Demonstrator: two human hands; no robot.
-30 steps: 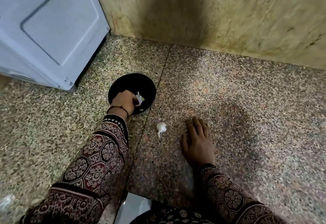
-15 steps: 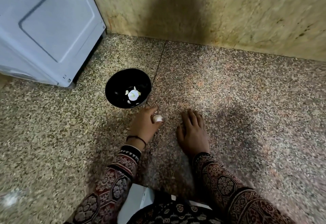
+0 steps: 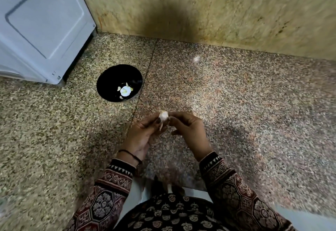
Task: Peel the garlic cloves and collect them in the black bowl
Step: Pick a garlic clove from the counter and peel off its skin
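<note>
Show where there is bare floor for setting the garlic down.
Bare floor runs right of the black bowl to the wall, and from the left hand leftward to the white appliance. Crowded: that hand and the right hand pinch the garlic; the bowl holds pieces.

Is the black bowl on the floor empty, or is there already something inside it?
Not empty. The black bowl stands upright, and a few white garlic pieces lie on its bottom.

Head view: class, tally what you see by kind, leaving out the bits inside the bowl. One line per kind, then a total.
Black bowl: 1
Garlic clove, pinched by both hands: 1
Hands: 2 (left hand, right hand)
White appliance: 1
Total: 5
</note>
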